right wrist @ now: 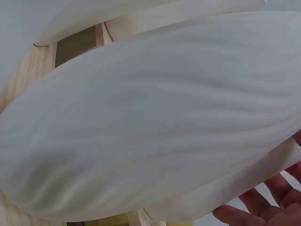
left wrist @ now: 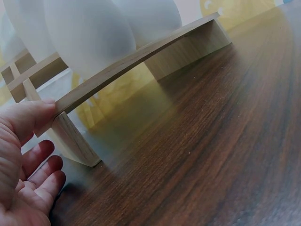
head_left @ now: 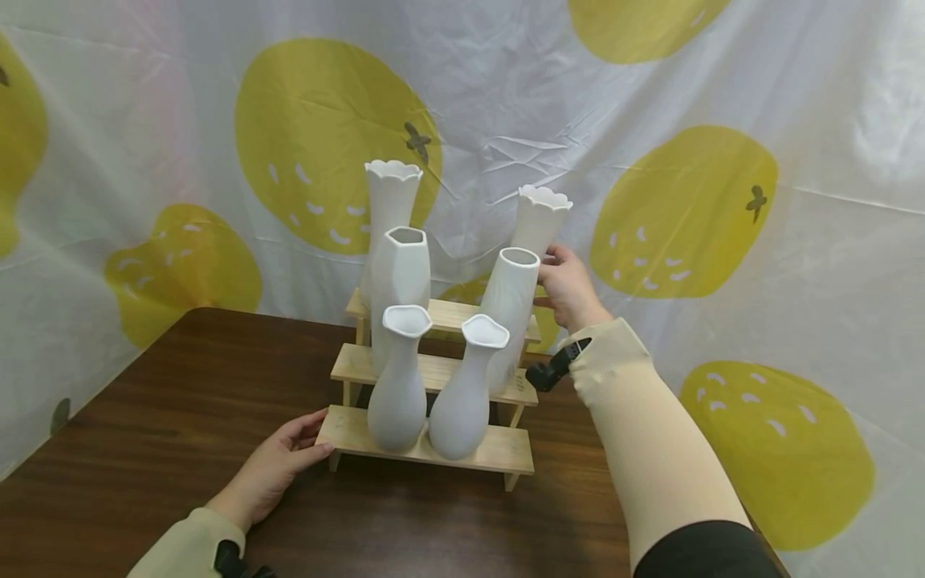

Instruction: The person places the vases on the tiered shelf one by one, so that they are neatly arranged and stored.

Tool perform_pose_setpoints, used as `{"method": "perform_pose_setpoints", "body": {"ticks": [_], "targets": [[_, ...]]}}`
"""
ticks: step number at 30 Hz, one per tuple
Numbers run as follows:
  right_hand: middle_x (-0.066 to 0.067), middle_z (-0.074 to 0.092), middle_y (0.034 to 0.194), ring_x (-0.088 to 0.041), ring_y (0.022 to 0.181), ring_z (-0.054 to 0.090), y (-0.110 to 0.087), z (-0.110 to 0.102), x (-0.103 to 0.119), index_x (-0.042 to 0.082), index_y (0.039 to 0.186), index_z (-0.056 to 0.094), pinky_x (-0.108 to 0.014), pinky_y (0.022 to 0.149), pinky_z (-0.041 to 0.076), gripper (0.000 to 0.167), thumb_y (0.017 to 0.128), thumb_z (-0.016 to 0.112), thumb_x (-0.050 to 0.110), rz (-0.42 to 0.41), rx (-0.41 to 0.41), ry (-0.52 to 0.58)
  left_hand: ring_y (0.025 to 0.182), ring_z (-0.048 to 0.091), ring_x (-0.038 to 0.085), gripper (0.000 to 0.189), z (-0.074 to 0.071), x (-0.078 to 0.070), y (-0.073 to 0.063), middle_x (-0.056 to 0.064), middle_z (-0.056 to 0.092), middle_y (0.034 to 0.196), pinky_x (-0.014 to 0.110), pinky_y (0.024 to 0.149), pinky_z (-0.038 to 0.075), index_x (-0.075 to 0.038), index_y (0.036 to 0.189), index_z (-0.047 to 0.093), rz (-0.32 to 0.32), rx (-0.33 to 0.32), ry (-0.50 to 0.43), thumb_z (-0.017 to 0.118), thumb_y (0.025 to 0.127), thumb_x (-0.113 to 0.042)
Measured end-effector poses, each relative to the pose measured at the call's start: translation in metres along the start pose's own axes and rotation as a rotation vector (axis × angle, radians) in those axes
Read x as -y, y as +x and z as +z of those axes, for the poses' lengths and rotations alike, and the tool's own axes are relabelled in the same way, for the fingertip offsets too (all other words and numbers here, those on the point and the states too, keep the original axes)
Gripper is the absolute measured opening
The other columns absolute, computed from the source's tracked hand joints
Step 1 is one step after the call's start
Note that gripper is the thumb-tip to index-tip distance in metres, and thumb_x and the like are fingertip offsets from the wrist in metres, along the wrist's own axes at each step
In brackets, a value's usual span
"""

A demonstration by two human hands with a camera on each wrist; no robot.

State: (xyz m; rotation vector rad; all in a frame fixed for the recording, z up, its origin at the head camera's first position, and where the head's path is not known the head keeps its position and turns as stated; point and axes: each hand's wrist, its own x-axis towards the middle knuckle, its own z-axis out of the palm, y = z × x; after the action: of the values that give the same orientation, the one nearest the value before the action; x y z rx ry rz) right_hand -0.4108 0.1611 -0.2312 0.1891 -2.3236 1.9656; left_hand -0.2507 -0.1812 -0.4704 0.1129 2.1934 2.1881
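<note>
A light wooden three-tier stand [head_left: 354,425] bears white vases in two columns. My left hand [head_left: 269,470] grips the left end of its lowest board, thumb on top; in the left wrist view the other fingers [left wrist: 55,164] curl loosely below. At the back right, my right hand [head_left: 569,287] holds the tall scalloped vase [head_left: 538,221], fingers around its side. A smooth-rimmed vase [head_left: 509,289] on the middle board hides part of that grip; its rippled side [right wrist: 155,117] fills the right wrist view. Two bulbous vases, left [head_left: 397,401] and right [head_left: 460,409], stand on the lowest board.
Another scalloped vase [head_left: 393,197] is at the back left, behind a vase with an angular rim [head_left: 406,273]. Beneath the stand is a dark wooden table [head_left: 217,385]. A white curtain [head_left: 499,72] with yellow fruit prints hangs close behind.
</note>
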Motion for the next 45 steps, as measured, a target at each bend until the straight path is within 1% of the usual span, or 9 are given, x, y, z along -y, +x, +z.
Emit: {"method": "perform_pose_setpoints", "body": {"ticks": [4, 7, 13, 22, 31, 40, 45], "targets": [[-0.007, 0.050, 0.118, -0.020, 0.098, 0.053, 0.000, 0.000, 0.000, 0.004, 0.134, 0.045, -0.046, 0.080, 0.049, 0.045, 0.090, 0.055, 0.003, -0.003, 0.006, 0.002, 0.113, 0.050, 0.014, 0.066, 0.000, 0.000, 0.000, 0.023, 0.040, 0.142, 0.020, 0.088, 0.044, 0.002, 0.147, 0.030, -0.002, 0.001, -0.001, 0.065, 0.093, -0.013], [-0.006, 0.050, 0.115, -0.020, 0.098, 0.052, 0.000, 0.000, -0.001, 0.004, 0.133, 0.046, -0.049, 0.084, 0.047, 0.045, 0.089, 0.055, 0.002, -0.006, 0.012, 0.012, 0.113, 0.050, 0.015, 0.066, 0.000, 0.000, 0.000, 0.023, 0.040, 0.142, 0.020, 0.087, 0.044, 0.002, 0.148, 0.030, -0.002, 0.002, 0.002, 0.064, 0.093, -0.014], [-0.004, 0.050, 0.109, -0.018, 0.096, 0.052, 0.001, -0.001, -0.003, 0.003, 0.133, 0.044, -0.049, 0.086, 0.046, 0.045, 0.090, 0.055, 0.002, -0.016, 0.034, 0.014, 0.115, 0.050, 0.017, 0.066, -0.001, 0.000, 0.000, 0.024, 0.040, 0.141, 0.020, 0.088, 0.044, 0.002, 0.147, 0.030, -0.003, 0.005, -0.001, 0.065, 0.093, -0.014], [-0.004, 0.050, 0.109, -0.017, 0.096, 0.052, 0.002, -0.002, -0.005, 0.001, 0.134, 0.044, -0.049, 0.094, 0.043, 0.044, 0.092, 0.055, 0.003, -0.016, 0.043, 0.008, 0.119, 0.048, 0.024, 0.067, 0.000, 0.000, 0.001, 0.024, 0.041, 0.141, 0.020, 0.088, 0.044, 0.001, 0.147, 0.031, -0.005, -0.001, 0.004, 0.065, 0.092, -0.014], [-0.005, 0.050, 0.114, -0.016, 0.097, 0.051, 0.000, 0.000, -0.005, 0.001, 0.138, 0.042, -0.048, 0.095, 0.044, 0.047, 0.092, 0.054, 0.004, -0.023, 0.040, -0.003, 0.119, 0.048, 0.025, 0.066, 0.000, 0.000, 0.001, 0.024, 0.041, 0.141, 0.019, 0.087, 0.044, 0.002, 0.147, 0.032, -0.013, -0.011, 0.006, 0.066, 0.092, -0.013], [-0.014, 0.047, 0.129, -0.021, 0.107, 0.050, -0.001, 0.000, -0.009, 0.002, 0.141, 0.040, -0.046, 0.096, 0.044, 0.048, 0.095, 0.053, 0.007, -0.027, 0.025, -0.020, 0.119, 0.048, 0.025, 0.066, 0.000, 0.000, 0.000, 0.024, 0.041, 0.141, 0.019, 0.087, 0.044, 0.002, 0.147, 0.032, -0.008, -0.009, 0.013, 0.066, 0.092, -0.014], [-0.015, 0.045, 0.133, -0.020, 0.109, 0.048, -0.002, 0.000, -0.010, 0.003, 0.143, 0.038, -0.045, 0.097, 0.043, 0.050, 0.096, 0.053, 0.008, -0.029, 0.025, 0.011, 0.120, 0.047, 0.026, 0.066, 0.000, 0.000, 0.000, 0.024, 0.041, 0.142, 0.019, 0.087, 0.043, 0.002, 0.147, 0.032, -0.002, -0.005, 0.012, 0.065, 0.092, -0.014]]}}
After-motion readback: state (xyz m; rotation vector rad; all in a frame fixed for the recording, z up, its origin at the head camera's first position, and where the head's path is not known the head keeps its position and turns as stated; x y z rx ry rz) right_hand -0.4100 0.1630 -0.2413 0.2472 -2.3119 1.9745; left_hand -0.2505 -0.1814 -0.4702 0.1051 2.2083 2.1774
